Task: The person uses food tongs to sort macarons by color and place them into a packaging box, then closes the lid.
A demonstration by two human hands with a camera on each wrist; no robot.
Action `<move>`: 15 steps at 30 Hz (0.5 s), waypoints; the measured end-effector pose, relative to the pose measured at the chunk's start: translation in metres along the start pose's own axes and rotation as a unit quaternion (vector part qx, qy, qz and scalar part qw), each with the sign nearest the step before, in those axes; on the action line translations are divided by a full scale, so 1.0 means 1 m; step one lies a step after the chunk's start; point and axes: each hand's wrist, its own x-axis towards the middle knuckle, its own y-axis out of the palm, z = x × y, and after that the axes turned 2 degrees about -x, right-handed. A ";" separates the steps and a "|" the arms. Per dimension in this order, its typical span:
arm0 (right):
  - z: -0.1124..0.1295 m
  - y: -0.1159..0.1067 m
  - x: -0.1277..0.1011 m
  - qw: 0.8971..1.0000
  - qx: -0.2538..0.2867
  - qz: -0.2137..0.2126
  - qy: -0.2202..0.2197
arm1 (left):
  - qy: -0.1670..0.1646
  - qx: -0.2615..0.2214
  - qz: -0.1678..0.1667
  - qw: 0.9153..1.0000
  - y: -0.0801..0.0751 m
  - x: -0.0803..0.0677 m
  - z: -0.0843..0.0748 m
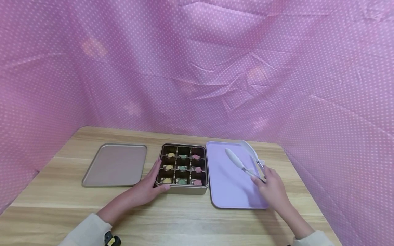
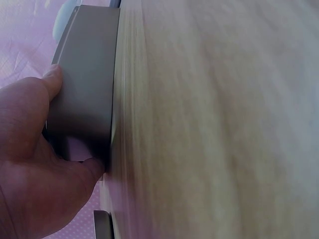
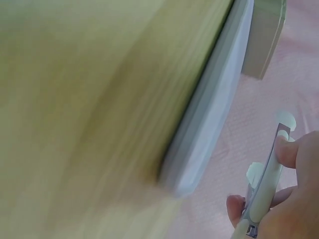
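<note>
**Tongs in the right hand, tin under the left**

While the left hand steadies the tin at its near left corner, the right hand holds a pair of tongs over the lilac tray. The tongs run up and away from the right hand, their two white tips spread apart above the tray's far half, with nothing between them. The hinge end sits in the fingers; in the right wrist view the thumb presses one metal arm and a fingertip curls round from the other side, so the hand pinches the tongs near their joined end.

The tin stands between the tray and a flat lid on the wooden table. The tray lies just beside the tin's right wall. The tin has nine compartments in three rows, each with a small sweet: yellow ones in the left column, green in the middle, pink on the right.

The left hand lies against the tin's left wall, fingers fairly straight along it. In the left wrist view the thumb rests on the tin's grey side and the palm cups the corner, touching but not wrapped round it. The lid lies apart from that hand, to its left. Pink dotted cloth hangs behind the table.
</note>
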 end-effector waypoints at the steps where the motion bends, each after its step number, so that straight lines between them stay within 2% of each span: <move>1: -0.005 -0.002 0.000 1.000 -0.002 -0.003 0.005 | -0.001 0.000 0.000 1.000 0.000 0.000 0.000; 5: -0.025 -0.008 -0.003 1.000 -0.019 -0.007 0.022 | -0.002 -0.003 0.001 1.000 0.000 0.000 0.000; 11: -0.056 -0.015 -0.003 0.998 -0.028 0.016 0.057 | 0.000 -0.004 0.001 1.000 0.000 0.000 -0.001; 15: -0.075 -0.016 -0.003 0.998 -0.038 0.003 0.053 | -0.003 -0.006 0.003 1.000 -0.001 -0.001 -0.001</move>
